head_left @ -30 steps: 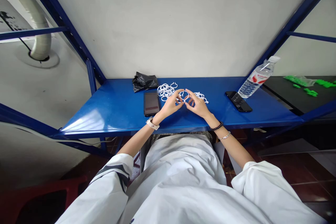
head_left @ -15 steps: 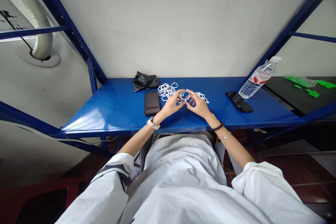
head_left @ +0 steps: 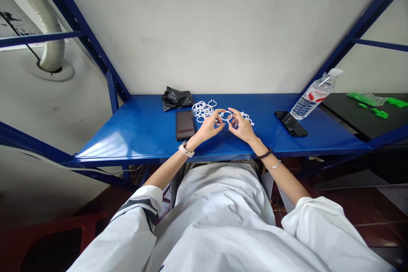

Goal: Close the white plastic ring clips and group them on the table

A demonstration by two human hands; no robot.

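Observation:
A white plastic curtain ring point(head_left: 226, 120) is held up between my two hands above the blue table. My left hand point(head_left: 209, 128) pinches its left side with thumb and fingers curled. On the opposite side, the curled fingers of my right hand point(head_left: 243, 129) grip the ring's right edge. Behind my left hand lies a loose pile of white curtain rings point(head_left: 201, 110). A smaller group of rings point(head_left: 247, 118) sits behind my right hand, partly covered by it.
Left of my hands lies a dark tablet point(head_left: 185, 125), with a crumpled black plastic bag point(head_left: 176, 98) behind it. To the right, a water bottle point(head_left: 314, 93) stands by a black phone point(head_left: 290, 123). Green pieces point(head_left: 366, 98) lie on a black table point(head_left: 344, 114) farther right.
The ring has tipped from facing me to lying flatter between my fingers. My thumbs have moved slightly apart; both arms stay in place.

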